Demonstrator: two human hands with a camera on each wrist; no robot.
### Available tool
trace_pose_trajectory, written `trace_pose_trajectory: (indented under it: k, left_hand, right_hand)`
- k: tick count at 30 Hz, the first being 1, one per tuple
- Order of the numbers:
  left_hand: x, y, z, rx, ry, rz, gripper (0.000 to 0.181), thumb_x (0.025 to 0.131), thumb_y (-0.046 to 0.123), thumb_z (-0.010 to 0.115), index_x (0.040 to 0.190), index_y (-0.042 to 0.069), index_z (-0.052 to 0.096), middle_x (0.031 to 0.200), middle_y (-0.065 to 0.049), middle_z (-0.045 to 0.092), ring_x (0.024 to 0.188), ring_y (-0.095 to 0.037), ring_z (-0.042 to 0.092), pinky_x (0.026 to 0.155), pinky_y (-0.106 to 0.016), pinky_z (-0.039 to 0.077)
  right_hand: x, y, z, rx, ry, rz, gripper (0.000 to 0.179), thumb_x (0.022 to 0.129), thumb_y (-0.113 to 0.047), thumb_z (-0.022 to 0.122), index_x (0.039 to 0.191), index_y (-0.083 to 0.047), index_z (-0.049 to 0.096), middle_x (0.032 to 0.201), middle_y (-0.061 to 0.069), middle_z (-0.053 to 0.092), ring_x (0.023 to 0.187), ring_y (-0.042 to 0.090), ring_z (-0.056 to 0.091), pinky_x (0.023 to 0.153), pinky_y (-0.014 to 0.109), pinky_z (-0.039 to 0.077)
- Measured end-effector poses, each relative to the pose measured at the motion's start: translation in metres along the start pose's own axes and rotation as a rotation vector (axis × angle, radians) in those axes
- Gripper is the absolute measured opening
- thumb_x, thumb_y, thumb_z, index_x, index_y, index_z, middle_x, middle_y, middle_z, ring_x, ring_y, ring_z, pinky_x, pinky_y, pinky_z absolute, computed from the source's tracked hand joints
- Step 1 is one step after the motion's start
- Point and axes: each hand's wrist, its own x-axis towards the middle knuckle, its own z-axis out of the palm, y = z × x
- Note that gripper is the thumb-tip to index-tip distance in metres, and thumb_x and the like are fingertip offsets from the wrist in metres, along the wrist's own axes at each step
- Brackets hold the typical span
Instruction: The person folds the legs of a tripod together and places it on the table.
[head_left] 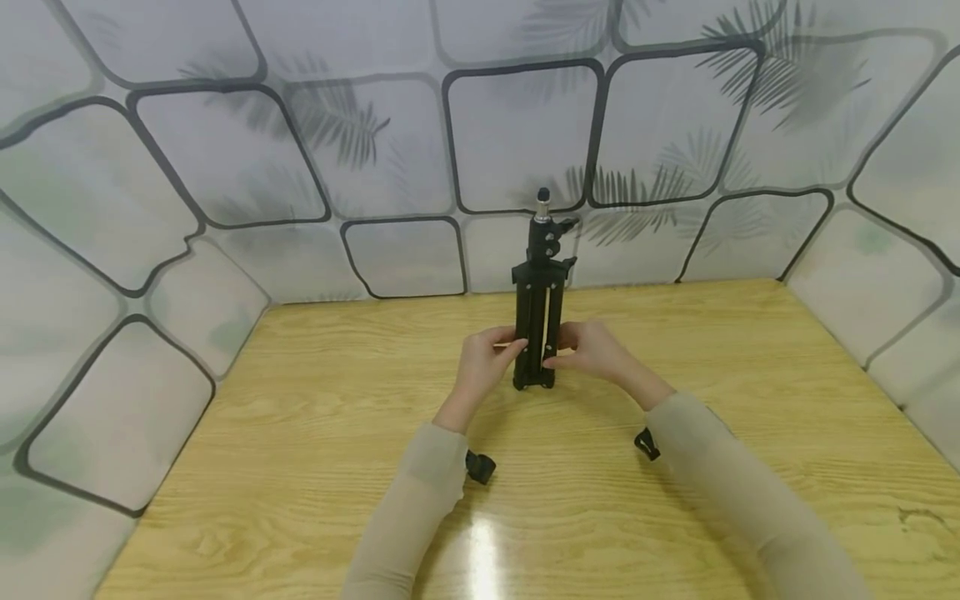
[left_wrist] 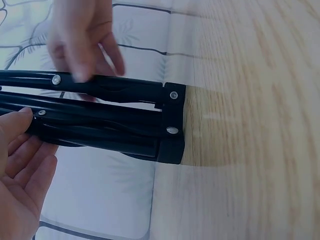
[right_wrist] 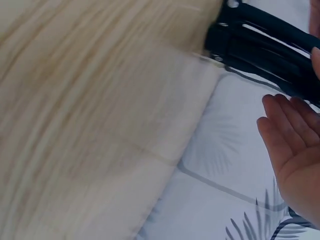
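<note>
A folded black tripod stand (head_left: 536, 308) stands upright on the wooden table, silver stud on top, its legs together. My left hand (head_left: 483, 362) pinches a leg low down on its left side; in the left wrist view, the thumb lies on the leg near a rivet, with the fingers behind. At the right side is my right hand (head_left: 596, 350), its thumb at the right leg. In the right wrist view, the fingers (right_wrist: 285, 122) of that hand are extended beside the tripod legs (right_wrist: 265, 50); the thumb is partly cut off. The right hand is blurred in the left wrist view.
A small black piece (head_left: 480, 467) lies on the table (head_left: 337, 417) by the left sleeve. Another black clip-like piece (head_left: 647, 444) is partly hidden by the right sleeve. Patterned fabric walls (head_left: 397, 258) stand behind the tripod and on both sides.
</note>
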Motion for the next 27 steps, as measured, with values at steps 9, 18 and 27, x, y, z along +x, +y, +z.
trace_pose_trajectory:
  k: [9, 18, 27]
  left_hand:
    - [0.000, 0.000, 0.000, 0.003, -0.007, -0.006, 0.021, 0.086, 0.015, 0.059, 0.102, 0.003, 0.066, 0.095, -0.009, 0.065, 0.089, -0.017, 0.061, 0.069, -0.017, 0.049]
    - [0.002, 0.000, 0.000, -0.004, 0.009, -0.005, 0.021, 0.085, 0.014, 0.060, 0.100, 0.002, 0.066, 0.093, -0.009, 0.065, 0.087, -0.016, 0.061, 0.068, -0.018, 0.049]
    - [0.003, 0.002, -0.003, -0.008, -0.004, -0.079, 0.022, 0.084, 0.020, 0.062, 0.100, 0.005, 0.067, 0.093, -0.005, 0.066, 0.089, -0.014, 0.060, 0.072, -0.022, 0.049]
  right_hand:
    - [0.005, 0.009, 0.010, -0.068, -0.189, 0.003, 0.034, 0.072, -0.015, 0.073, 0.098, 0.004, 0.063, 0.086, 0.012, 0.066, 0.081, 0.025, 0.063, 0.071, 0.034, 0.050]
    - [0.007, 0.022, 0.017, -0.110, -0.197, -0.043, 0.028, 0.069, -0.018, 0.076, 0.088, 0.000, 0.067, 0.078, 0.007, 0.067, 0.072, 0.020, 0.063, 0.067, 0.034, 0.050]
    - [0.007, 0.019, 0.021, -0.160, -0.178, -0.051, 0.027, 0.068, -0.023, 0.077, 0.083, -0.002, 0.068, 0.070, 0.002, 0.066, 0.063, 0.014, 0.061, 0.060, 0.030, 0.050]
